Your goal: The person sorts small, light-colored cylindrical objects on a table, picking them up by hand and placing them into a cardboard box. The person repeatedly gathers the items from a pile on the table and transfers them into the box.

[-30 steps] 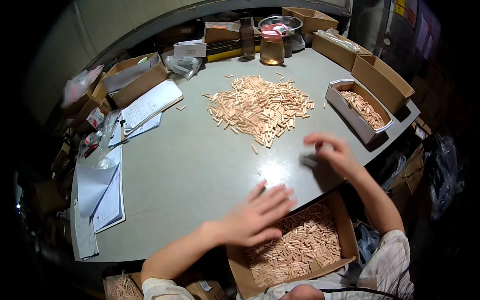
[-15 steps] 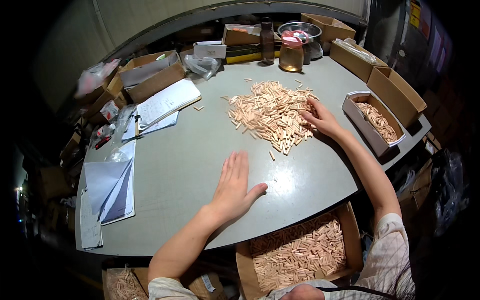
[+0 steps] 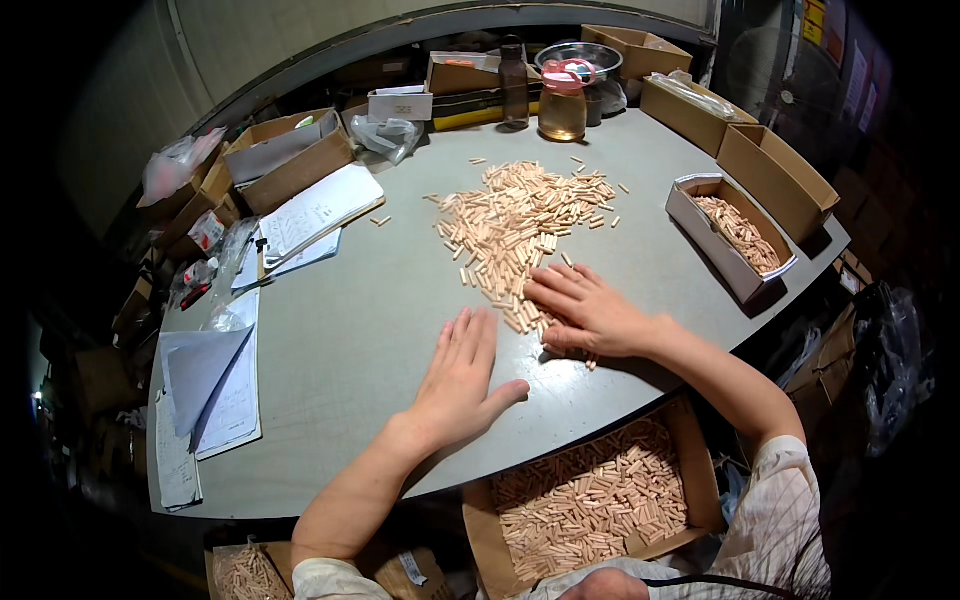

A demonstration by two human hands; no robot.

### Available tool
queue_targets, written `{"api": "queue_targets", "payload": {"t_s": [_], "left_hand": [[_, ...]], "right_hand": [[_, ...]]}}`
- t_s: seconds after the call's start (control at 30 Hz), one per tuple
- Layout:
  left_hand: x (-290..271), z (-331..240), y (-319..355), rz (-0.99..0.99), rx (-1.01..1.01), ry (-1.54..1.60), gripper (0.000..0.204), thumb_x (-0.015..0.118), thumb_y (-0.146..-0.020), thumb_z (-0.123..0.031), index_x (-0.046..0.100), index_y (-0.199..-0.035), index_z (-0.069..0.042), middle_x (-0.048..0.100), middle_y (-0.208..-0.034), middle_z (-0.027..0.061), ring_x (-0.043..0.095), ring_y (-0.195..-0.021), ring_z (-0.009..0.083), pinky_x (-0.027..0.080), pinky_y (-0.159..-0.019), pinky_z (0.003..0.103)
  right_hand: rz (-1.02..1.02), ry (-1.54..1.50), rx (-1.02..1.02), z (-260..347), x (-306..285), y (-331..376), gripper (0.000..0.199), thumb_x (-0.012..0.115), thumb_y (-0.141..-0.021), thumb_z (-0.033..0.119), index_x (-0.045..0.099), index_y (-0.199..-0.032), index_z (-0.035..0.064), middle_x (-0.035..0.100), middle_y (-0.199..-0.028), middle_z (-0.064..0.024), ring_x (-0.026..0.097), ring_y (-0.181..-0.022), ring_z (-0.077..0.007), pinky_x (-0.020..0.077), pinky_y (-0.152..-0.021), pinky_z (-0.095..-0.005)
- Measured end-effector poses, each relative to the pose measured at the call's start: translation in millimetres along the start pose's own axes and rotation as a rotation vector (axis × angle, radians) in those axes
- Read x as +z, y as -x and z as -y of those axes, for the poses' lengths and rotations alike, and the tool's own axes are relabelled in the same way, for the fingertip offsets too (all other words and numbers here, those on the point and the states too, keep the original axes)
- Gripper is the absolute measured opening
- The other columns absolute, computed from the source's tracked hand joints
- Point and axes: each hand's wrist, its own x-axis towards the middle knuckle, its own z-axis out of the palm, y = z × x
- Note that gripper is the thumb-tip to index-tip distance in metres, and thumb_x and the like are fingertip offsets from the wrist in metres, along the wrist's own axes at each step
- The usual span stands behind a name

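Note:
A loose heap of small wooden dowel pins (image 3: 520, 215) spreads over the grey table (image 3: 340, 370). My right hand (image 3: 590, 312) lies over the near end of the heap, fingers stretched out to the left, with several dowels under and beside it. What is beneath its palm is hidden. To the left of it, my left hand (image 3: 455, 385) rests open on the bare tabletop, fingers pointing away from me and thumb out to the right. Below the table's near edge, a cardboard box (image 3: 705, 470) holds a mass of the same dowels.
A white open box (image 3: 690, 215) of dowels stands at the right, beside a brown carton (image 3: 780, 185). A jar of amber liquid (image 3: 562, 112), a dark bottle (image 3: 513, 90) and a metal bowl (image 3: 605, 58) line the back. Papers (image 3: 310, 215) and a notebook (image 3: 225, 375) lie at the left.
My right hand has swept from the heap's right side toward me and leftward, drawing some dowels to the near edge. My left hand has stayed nearly in place. The view has shifted slightly.

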Motion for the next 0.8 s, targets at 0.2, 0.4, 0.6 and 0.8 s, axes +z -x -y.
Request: {"api": "queue_targets", "payload": {"t_s": [0.2, 0.4, 0.6, 0.8], "left_hand": [[5, -22, 7, 0.03, 0.072, -0.086, 0.112, 0.064, -0.098, -0.066, 0.021, -0.162, 0.015, 0.024, -0.168, 0.0381, 0.021, -0.158, 0.0537, 0.014, -0.128, 0.064], [17, -44, 19, 0.05, 0.06, -0.069, 0.117, 0.059, -0.097, -0.072, 0.017, -0.163, 0.015, 0.019, -0.169, 0.039, 0.016, -0.16, 0.0524, 0.009, -0.127, 0.069], [22, -44, 19, 0.009, 0.04, -0.066, 0.113, 0.064, -0.097, -0.067, 0.021, -0.161, 0.015, 0.021, -0.168, 0.0399, 0.018, -0.159, 0.0532, 0.014, -0.126, 0.068], [18, -35, 17, -0.023, -0.02, -0.053, 0.106, 0.065, -0.098, -0.061, 0.023, -0.163, 0.012, 0.023, -0.167, 0.0401, 0.019, -0.158, 0.0549, 0.014, -0.126, 0.069]], "right_hand": [[-0.005, 0.109, 0.023, 49, 9, 18, 0.08, 0.054, -0.103, 0.058, 0.04, -0.162, 0.0071, 0.039, -0.168, -0.0209, 0.031, -0.158, -0.0413, 0.0226, -0.126, -0.0643], [0.159, 0.017, 0.19, 47, 0, 43, 0.08, 0.046, -0.106, 0.059, 0.025, -0.171, 0.0162, 0.019, -0.177, -0.0223, 0.012, -0.163, -0.048, 0.0052, -0.129, -0.0665], [0.205, 0.03, 0.192, 62, -1, 59, 0.084, 0.047, -0.105, 0.061, 0.022, -0.172, 0.0187, 0.013, -0.179, -0.0205, 0.008, -0.163, -0.0506, 0.0026, -0.127, -0.0707], [0.179, 0.09, 0.257, 54, 3, 48, 0.087, 0.046, -0.102, 0.065, 0.023, -0.172, 0.0195, 0.012, -0.179, -0.0201, 0.009, -0.162, -0.0519, 0.0018, -0.125, -0.0748]]}}
